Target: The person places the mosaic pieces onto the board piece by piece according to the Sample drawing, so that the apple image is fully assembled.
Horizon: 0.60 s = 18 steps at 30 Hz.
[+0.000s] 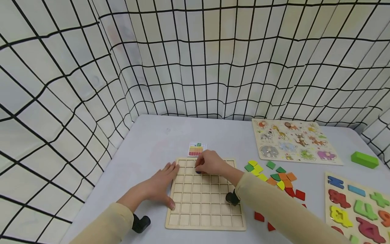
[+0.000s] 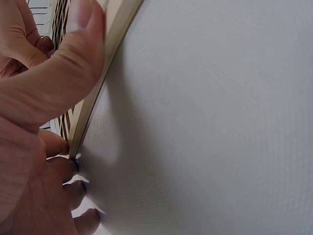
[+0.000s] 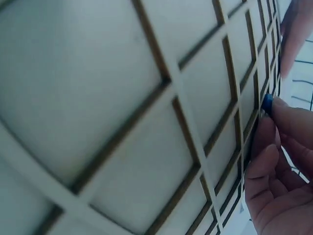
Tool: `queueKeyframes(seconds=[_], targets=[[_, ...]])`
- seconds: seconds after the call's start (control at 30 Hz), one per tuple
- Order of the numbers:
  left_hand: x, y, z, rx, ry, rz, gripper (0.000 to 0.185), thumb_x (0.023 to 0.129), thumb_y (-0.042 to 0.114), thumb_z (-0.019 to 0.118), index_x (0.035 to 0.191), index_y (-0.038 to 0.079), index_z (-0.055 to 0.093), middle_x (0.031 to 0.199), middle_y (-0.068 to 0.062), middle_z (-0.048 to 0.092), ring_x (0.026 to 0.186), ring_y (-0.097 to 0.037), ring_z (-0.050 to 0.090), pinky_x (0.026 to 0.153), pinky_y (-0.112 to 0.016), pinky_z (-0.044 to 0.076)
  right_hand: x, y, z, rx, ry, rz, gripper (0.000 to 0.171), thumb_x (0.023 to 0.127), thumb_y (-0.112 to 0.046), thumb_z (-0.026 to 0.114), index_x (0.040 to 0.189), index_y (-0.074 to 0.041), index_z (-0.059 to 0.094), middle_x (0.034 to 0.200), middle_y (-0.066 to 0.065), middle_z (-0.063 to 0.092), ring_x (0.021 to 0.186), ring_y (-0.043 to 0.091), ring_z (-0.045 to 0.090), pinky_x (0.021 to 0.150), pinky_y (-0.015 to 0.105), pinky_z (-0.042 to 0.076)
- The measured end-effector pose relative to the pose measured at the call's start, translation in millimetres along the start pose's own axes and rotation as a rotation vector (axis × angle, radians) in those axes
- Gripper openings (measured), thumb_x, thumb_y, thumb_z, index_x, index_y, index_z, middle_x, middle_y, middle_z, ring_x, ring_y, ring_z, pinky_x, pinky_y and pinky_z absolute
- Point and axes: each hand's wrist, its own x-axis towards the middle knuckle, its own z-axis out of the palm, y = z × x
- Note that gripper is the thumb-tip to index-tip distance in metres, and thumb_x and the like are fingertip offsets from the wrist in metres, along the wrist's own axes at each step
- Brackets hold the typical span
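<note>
A pale wooden grid board [image 1: 204, 200] with several empty square cells lies on the grey table. My left hand [image 1: 163, 183] rests flat against the board's left edge [image 2: 93, 105], thumb along the rim, fingers on the table. My right hand [image 1: 210, 163] hovers over the board's upper rows and pinches a small blue piece [image 3: 267, 104] at a cell; the piece shows as a dark sliver under the fingers [image 1: 198, 171]. A small pattern card [image 1: 196, 149] with coloured rows lies just beyond the board.
Loose coloured tiles [image 1: 275, 178] lie right of the board. An animal puzzle [image 1: 294, 140] sits at the back right, a number puzzle [image 1: 359, 206] at the right edge, and a green block [image 1: 364, 159] between them. Grid-patterned sheets [image 1: 91, 84] wall the table.
</note>
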Motion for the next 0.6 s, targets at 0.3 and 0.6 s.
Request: queueKeyframes(seconds=[0.3,0.6], targets=[[3.7,2.4,1.6,-0.007,0.000,0.011,0.130,0.067,0.038,0.096,0.159,-0.010,0.018,0.169,-0.029,0.012,0.157,-0.049,0.007,0.123,-0.068,0.017,-10,0,-1,0.021,0.066,0.019,0.004,0.093,-0.009,0.075,0.095,-0.006,0.077,0.082,0.002,0.071,0.071,0.010,0.059,0.065,0.022,0.049],[2.6,1.7,1.1,0.015,-0.001,-0.009,0.132,0.065,0.039,0.096,0.159,-0.009,0.018,0.169,-0.029,0.011,0.157,-0.050,0.008,0.122,-0.069,0.017,-56,66,-88,-0.261,0.060,0.034,0.009,0.096,-0.005,0.068,0.097,-0.004,0.077,0.092,0.005,0.074,0.077,0.014,0.061,0.069,0.027,0.054]])
